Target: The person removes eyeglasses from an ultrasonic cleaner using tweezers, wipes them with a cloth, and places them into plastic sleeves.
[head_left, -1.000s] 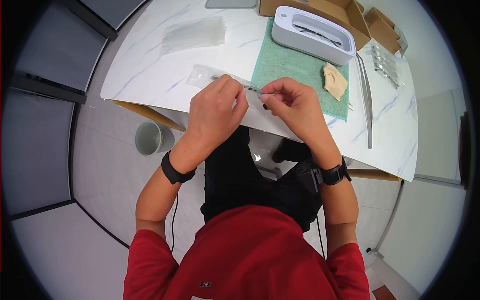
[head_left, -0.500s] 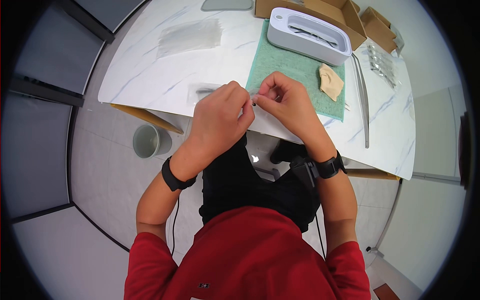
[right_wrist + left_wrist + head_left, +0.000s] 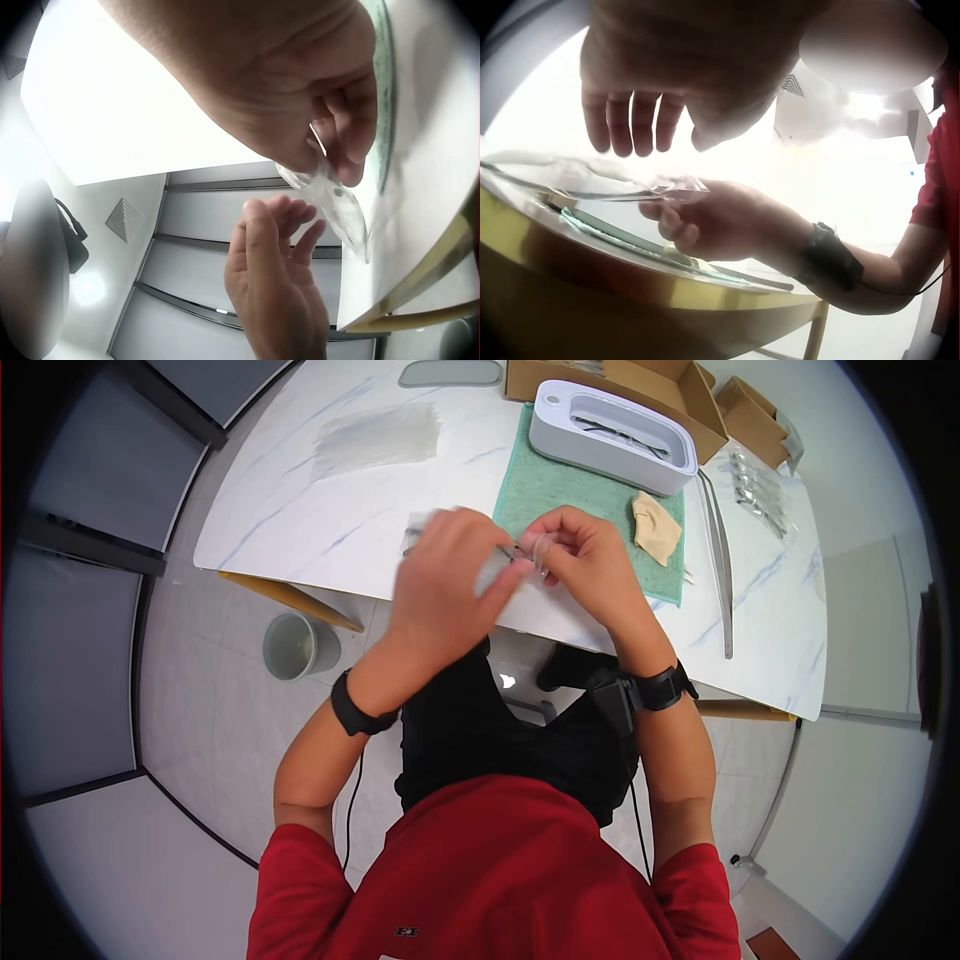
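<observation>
My right hand [image 3: 590,568] pinches one end of a clear plastic bag [image 3: 341,206] between thumb and fingers, over the table's front edge. The bag reaches across to the left, and a slim dark piece [image 3: 508,552] shows in it near the fingertips. What that piece is, I cannot tell. My left hand [image 3: 440,585] is blurred in the head view and overlaps the bag's middle there. In the left wrist view its fingers [image 3: 641,124] hang fairly straight and spread, above the bag with a gap between.
On a green towel [image 3: 560,480] stand a white cleaning tub [image 3: 610,458] with dark-framed glasses [image 3: 622,438] inside and a beige cloth [image 3: 656,528]. Flat clear bags [image 3: 375,440] lie left, a long metal strip [image 3: 718,560] right, an open cardboard box [image 3: 670,395] behind. A bin [image 3: 290,645] stands on the floor.
Both hands were close together at the bag. Now the left hand's fingers have loosened and spread, while the right hand keeps its pinch on the bag, whose end shows more at its fingertips.
</observation>
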Demonstrator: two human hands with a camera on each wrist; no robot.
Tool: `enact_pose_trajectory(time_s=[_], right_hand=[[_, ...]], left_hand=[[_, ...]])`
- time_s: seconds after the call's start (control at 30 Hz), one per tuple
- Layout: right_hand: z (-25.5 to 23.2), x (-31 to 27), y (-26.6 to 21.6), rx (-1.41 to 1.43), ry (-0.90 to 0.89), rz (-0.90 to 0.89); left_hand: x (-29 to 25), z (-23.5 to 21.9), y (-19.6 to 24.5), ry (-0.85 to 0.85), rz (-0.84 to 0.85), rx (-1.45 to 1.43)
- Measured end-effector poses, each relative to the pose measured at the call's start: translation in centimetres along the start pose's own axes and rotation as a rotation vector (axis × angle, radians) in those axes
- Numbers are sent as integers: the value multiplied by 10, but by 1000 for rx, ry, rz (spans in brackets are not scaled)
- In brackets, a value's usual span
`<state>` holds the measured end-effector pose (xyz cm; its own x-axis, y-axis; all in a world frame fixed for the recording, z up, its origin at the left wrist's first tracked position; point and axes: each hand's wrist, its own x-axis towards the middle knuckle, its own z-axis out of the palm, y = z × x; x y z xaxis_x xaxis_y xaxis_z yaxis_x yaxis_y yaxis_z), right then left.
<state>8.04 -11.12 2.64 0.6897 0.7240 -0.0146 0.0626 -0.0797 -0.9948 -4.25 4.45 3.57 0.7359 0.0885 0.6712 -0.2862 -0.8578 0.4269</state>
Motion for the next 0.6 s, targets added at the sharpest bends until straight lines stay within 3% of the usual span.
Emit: enact_pose_trajectory(time_s=[0.13, 0.23, 0.27, 0.33, 0.4, 0.47, 0.5, 0.57, 0.6], right_hand=[[-11, -1, -5, 25, 21, -3], [-16, -4, -7, -9, -31, -38], [-17, -4, -4, -26, -59, -65], [-20, -8, -14, -52, -74, -81], [-27, -8, -14, -107, -133, -130], [-29, -8, -14, -89, -147, -167], [-30, -9, -17, -109, -160, -168], [-31, -9, -15, -114, -147, -184], [-34, -10, -17, -88, -172, -199]], left_hand=[[4, -14, -24, 55, -70, 34], [11, -30, -28, -210, -185, -1], [14, -37, -26, -206, -171, -12], [22, -40, -25, -462, -226, -86], [25, -34, -31, -517, -146, -112], [31, -28, -28, -551, -222, -190], [33, -26, -30, -545, -181, -221], [37, -22, -30, -700, -230, -241], [39, -20, -26, -699, -208, -250]])
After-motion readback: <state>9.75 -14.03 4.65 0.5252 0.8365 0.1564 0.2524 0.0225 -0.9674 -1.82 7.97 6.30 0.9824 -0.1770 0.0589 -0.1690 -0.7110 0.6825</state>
